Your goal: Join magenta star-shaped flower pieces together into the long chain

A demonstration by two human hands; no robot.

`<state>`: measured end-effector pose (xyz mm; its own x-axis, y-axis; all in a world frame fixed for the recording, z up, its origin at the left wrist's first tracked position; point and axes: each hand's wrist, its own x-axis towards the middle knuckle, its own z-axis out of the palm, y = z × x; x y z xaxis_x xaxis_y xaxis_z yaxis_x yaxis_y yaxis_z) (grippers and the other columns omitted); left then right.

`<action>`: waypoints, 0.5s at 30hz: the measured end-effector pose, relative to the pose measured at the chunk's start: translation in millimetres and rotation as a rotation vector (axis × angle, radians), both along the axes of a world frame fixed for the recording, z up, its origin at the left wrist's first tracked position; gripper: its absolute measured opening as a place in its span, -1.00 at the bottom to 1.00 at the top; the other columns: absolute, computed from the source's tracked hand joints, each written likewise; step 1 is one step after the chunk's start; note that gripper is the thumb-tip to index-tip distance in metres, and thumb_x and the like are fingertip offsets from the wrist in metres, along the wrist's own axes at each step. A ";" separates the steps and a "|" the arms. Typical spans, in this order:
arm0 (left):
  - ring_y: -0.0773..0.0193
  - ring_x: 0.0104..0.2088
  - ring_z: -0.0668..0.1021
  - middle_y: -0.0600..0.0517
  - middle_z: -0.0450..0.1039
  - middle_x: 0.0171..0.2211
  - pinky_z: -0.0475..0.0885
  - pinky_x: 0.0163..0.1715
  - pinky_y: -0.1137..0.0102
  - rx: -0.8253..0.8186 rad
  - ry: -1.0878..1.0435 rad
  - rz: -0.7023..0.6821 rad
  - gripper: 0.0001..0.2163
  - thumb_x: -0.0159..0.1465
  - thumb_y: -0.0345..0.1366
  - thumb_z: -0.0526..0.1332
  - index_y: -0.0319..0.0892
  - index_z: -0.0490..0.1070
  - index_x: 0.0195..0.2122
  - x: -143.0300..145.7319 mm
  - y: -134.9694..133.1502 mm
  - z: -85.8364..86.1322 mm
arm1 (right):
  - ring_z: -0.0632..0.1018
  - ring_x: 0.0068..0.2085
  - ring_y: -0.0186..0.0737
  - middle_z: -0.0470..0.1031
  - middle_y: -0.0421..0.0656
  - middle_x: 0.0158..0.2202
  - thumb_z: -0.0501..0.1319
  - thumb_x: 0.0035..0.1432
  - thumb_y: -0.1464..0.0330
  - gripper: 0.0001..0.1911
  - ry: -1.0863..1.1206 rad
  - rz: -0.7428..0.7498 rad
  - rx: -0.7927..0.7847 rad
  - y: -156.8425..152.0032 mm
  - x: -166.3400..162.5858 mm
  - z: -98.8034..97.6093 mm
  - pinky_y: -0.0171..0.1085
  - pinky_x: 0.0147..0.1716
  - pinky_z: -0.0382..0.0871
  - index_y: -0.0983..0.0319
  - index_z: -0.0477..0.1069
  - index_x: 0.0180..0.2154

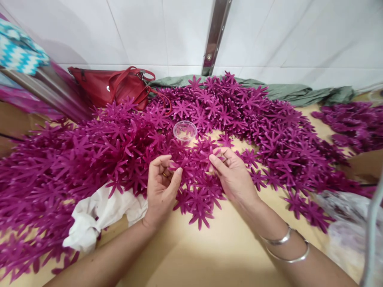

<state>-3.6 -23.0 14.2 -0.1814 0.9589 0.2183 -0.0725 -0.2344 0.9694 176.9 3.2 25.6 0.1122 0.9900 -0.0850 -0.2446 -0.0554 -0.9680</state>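
Observation:
A big heap of magenta star-shaped flower pieces (pixel 98 147) curves across the tan table (pixel 209 255). My left hand (pixel 161 187) has its fingers curled and pinches one magenta flower piece (pixel 179 164) between thumb and forefinger. My right hand (pixel 231 173) is closed in a pinch on another flower piece (pixel 209 153) just to the right. Both hands hover over a small cluster of flower pieces (pixel 199 199). A small clear plastic cup (pixel 184 130) stands just beyond the hands.
A red handbag (pixel 116 85) lies at the back left by the white tiled wall. A green cloth (pixel 299 93) runs along the back. White cloth (pixel 98 215) sits near my left forearm. A clear plastic bag (pixel 350 223) lies at the right. More flower pieces (pixel 353 123) lie far right.

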 end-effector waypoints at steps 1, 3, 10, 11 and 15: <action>0.35 -0.20 0.53 0.05 0.44 -0.18 0.49 -0.18 0.49 -0.005 0.010 -0.006 -0.69 0.34 -0.25 0.36 -0.04 0.36 0.06 -0.8 -0.1 -0.5 | 0.40 -0.50 -0.36 0.41 -0.34 -0.49 0.45 0.11 0.18 -0.72 -0.032 0.007 0.010 -0.2 0.4 -1.2 -0.35 -0.47 0.33 0.13 0.44 -0.26; 0.32 -0.12 0.56 0.02 0.49 -0.12 0.50 -0.07 0.45 -0.004 0.028 -0.022 -0.71 0.33 -0.27 0.38 -0.06 0.40 0.04 -2.1 0.1 -1.3 | 0.43 -0.46 -0.35 0.45 -0.32 -0.45 0.40 0.19 0.21 -0.81 -0.119 0.038 0.044 -1.2 0.5 -3.2 -0.34 -0.43 0.35 0.14 0.48 -0.24; 0.32 -0.14 0.61 0.04 0.54 -0.13 0.52 -0.10 0.46 0.025 0.046 -0.026 -0.78 0.36 -0.30 0.35 -0.06 0.44 0.01 -1.0 -3.1 -0.3 | 0.54 0.13 -0.14 0.59 -0.08 0.05 0.30 0.32 0.36 -0.82 -0.527 0.106 0.368 -8.1 -5.0 -1.3 -0.10 0.21 0.36 0.13 0.58 -0.05; 0.32 -0.11 0.61 0.04 0.55 -0.11 0.52 -0.07 0.46 0.050 0.063 -0.019 -0.78 0.36 -0.32 0.34 -0.06 0.45 0.01 -1.1 -3.9 -0.3 | 0.54 0.14 -0.13 0.59 -0.08 0.05 0.29 0.32 0.37 -0.82 -0.560 0.093 0.400 -8.8 -5.5 -0.7 -0.08 0.23 0.36 0.13 0.58 -0.06; 0.31 -0.15 0.63 0.05 0.60 -0.18 0.51 -0.03 0.39 0.109 0.137 -0.060 -0.82 0.43 -0.40 0.22 -0.05 0.47 0.01 -4.4 -7.1 -1.7 | 0.56 0.12 -0.10 0.60 -0.07 0.03 0.28 0.33 0.38 -0.85 -0.631 0.070 0.450 -10.5 -6.7 0.5 -0.03 0.21 0.39 0.12 0.59 -0.09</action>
<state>-8.0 -30.1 12.5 -0.0865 0.9363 0.3404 0.0416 -0.3380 0.9402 170.2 -7.3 26.1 -0.0579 0.9207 0.3859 0.3496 0.3808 -0.8560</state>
